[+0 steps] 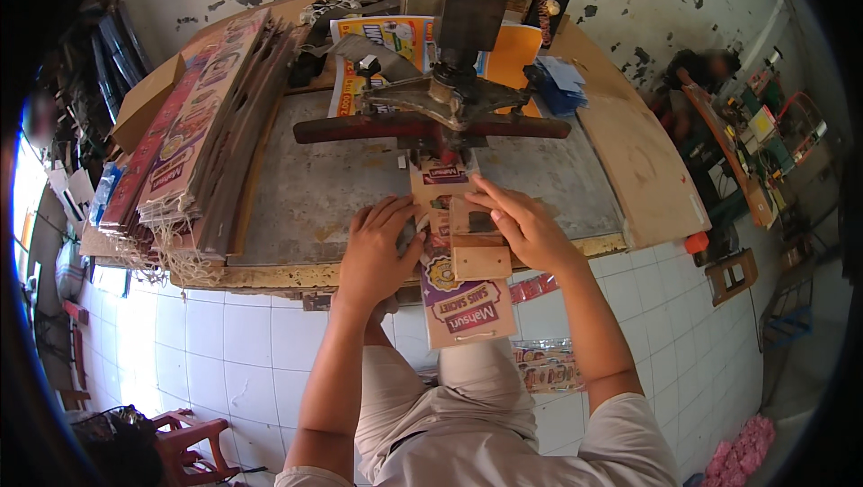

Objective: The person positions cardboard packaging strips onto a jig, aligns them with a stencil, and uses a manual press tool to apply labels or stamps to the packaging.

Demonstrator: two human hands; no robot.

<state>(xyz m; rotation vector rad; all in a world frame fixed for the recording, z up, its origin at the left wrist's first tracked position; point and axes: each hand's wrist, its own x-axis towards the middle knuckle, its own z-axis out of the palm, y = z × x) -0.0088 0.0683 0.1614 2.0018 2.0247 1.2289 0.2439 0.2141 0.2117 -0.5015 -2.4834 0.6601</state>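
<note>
Left hand (376, 249) and right hand (521, 224) press flat, steadying the printed paper bag (457, 294) under the press (440, 109) on the bench (315, 190).

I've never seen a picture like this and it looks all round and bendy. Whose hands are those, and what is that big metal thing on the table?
The picture comes from a small camera worn on a person's head, looking down, so you see their own arms. Its wide lens bends straight edges. The left hand and right hand press a flat brown paper bag against the metal table, with a small wooden block lying on it. Above the bag stands a heavy metal press with a red bar. To the left lies a big stack of bags with string handles. Below is a white tiled floor.
</note>
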